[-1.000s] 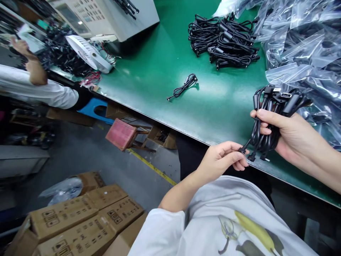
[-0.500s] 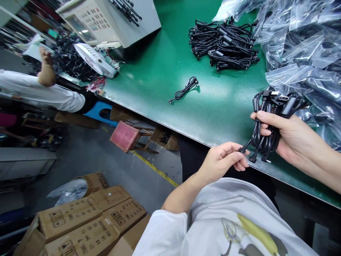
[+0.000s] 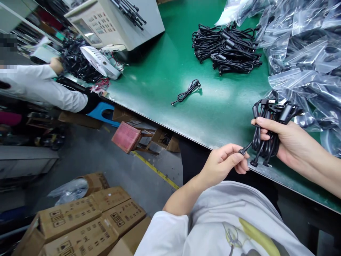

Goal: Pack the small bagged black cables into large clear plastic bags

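A bunch of coiled black cables (image 3: 266, 142) is gripped in my right hand (image 3: 290, 140), thumb across the front, above the table's near edge. USB-type plugs show at the top of the bunch, and small connectors hang from its bottom. My left hand (image 3: 226, 161) pinches one cable connector (image 3: 242, 152) between thumb and fingers, its cord running up into the bunch. A single tied black cable (image 3: 186, 92) lies alone on the green table (image 3: 160, 103). Farther back is a pile of bundled black cables (image 3: 226, 49).
Clear plastic bags (image 3: 306, 71) with cables cover the table's right side. A beige instrument (image 3: 128, 28) and a white fan (image 3: 93, 58) stand at the left. A co-worker's white sleeve (image 3: 39, 71) shows beyond. Cardboard boxes (image 3: 93, 217) and a red-topped stool (image 3: 125, 137) are on the floor.
The cable bunch and my right hand sit slightly lower. My left hand still pinches a connector. The co-worker's raised hand has come down toward the dark heap by the fan.
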Motion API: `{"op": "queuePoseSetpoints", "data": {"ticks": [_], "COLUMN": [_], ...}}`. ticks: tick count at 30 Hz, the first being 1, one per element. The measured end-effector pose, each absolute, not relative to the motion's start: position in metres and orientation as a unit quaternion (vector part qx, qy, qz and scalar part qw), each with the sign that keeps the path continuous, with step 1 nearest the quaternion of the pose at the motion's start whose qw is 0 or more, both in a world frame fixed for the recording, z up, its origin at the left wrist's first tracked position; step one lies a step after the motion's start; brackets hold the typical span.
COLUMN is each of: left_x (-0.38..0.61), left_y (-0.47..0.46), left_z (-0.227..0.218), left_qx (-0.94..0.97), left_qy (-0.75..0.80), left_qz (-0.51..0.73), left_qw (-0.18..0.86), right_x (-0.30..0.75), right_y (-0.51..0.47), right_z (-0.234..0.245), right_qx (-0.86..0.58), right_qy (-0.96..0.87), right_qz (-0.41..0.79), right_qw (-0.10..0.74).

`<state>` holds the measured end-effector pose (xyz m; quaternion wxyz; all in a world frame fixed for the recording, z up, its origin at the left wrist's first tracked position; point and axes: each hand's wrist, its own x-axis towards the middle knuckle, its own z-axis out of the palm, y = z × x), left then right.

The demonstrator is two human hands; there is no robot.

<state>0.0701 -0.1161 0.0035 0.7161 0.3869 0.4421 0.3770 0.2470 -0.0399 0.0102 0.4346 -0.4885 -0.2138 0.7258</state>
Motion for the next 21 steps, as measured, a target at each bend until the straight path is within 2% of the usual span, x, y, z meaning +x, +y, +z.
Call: {"op": "queuePoseSetpoints", "data": {"ticks": [21], "left_x": [0.064], "left_y": [-0.114], "left_z": [-0.002], "left_qx": [0.41], "left_qy": [0.417], "left_qz": [0.359], "left_qw": [0.728], "right_x": [0.249], "right_y": [-0.041], "right_z": [0.009], "right_qx": [-0.472], "right_qy": [-0.204], "right_qz": [0.738], "right_qw": [0.437]}}
